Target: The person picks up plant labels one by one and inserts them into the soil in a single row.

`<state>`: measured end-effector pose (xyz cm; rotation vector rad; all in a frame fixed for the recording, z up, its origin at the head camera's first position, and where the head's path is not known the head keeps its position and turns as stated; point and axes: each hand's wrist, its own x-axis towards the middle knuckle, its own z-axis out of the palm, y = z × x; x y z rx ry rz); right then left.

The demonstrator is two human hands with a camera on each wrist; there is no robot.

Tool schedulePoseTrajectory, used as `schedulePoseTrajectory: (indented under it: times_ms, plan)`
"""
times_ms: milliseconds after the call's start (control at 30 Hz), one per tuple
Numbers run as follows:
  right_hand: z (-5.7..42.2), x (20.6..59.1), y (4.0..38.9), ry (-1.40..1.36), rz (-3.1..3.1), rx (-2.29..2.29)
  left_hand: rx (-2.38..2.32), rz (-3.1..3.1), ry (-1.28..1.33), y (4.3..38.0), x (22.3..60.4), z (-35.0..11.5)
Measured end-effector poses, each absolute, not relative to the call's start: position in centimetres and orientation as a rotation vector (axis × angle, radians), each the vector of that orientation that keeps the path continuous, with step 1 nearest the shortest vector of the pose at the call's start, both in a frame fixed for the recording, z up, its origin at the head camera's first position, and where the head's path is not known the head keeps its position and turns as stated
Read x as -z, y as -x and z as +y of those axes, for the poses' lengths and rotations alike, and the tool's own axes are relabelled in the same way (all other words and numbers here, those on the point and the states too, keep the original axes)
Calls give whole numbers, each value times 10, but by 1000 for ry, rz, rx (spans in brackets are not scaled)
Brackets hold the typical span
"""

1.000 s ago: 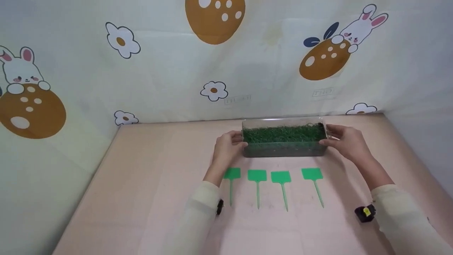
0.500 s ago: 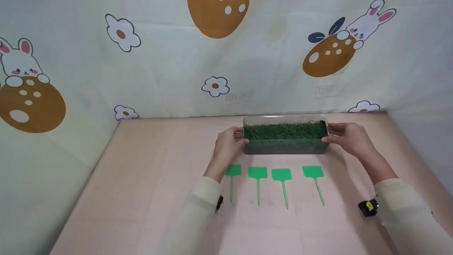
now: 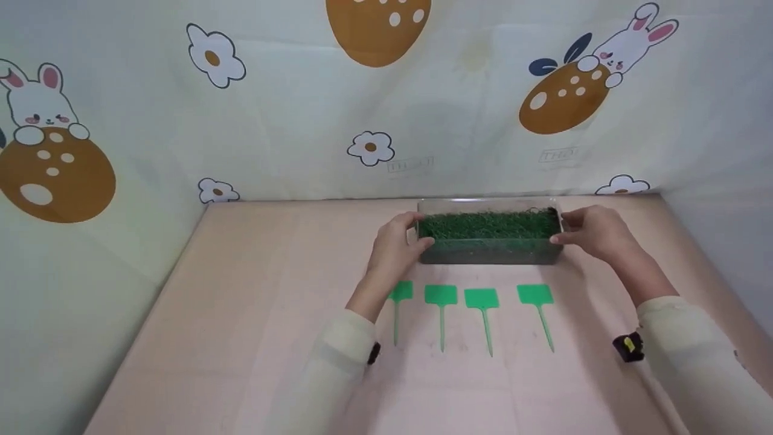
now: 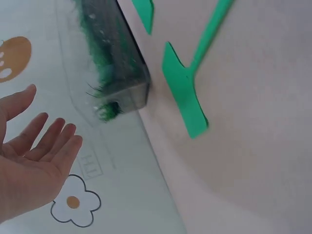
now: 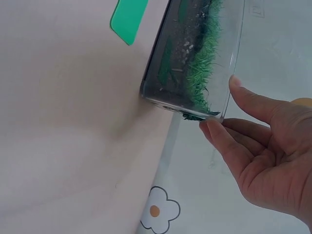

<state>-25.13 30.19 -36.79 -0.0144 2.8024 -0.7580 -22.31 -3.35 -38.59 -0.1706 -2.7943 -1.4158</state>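
A clear rectangular box (image 3: 489, 252) filled with dark soil and grass (image 3: 489, 225) stands at the back of the table. My left hand (image 3: 391, 249) is beside its left end, overlapping the corner in the head view. In the left wrist view, that hand (image 4: 41, 156) has its fingers spread apart from the box. My right hand (image 3: 598, 232) holds the box's right end, thumb at the front corner and fingertips on the end wall (image 5: 183, 108). Several green plant labels (image 3: 481, 298) lie in a row before the box, the leftmost (image 3: 403, 290) partly behind my left hand.
The pale pink table (image 3: 241, 314) backs onto a cloth wall (image 3: 290, 121) printed with rabbits, brown eggs and flowers. A small black wrist device (image 3: 629, 347) sits at my right sleeve, and another (image 3: 374, 353) at my left sleeve.
My left hand has loosened from the box's left end, its fingers moving up and apart. The right hand stays at the right end. Box and labels keep their places; the head view shifted slightly.
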Motion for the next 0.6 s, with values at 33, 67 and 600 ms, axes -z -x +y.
schedulePoseTrajectory:
  times_ms: [33, 67, 600]
  plan:
    - [302, 368, 251, 16, 2806, 751, 1426, -2797, 195, 221, 385, -32]
    - [302, 369, 252, 19, 2808, 748, 1436, -2804, 215, 218, 385, -30]
    - [308, 371, 252, 57, 2815, 747, 1517, -3052, 390, 184, 392, 36]
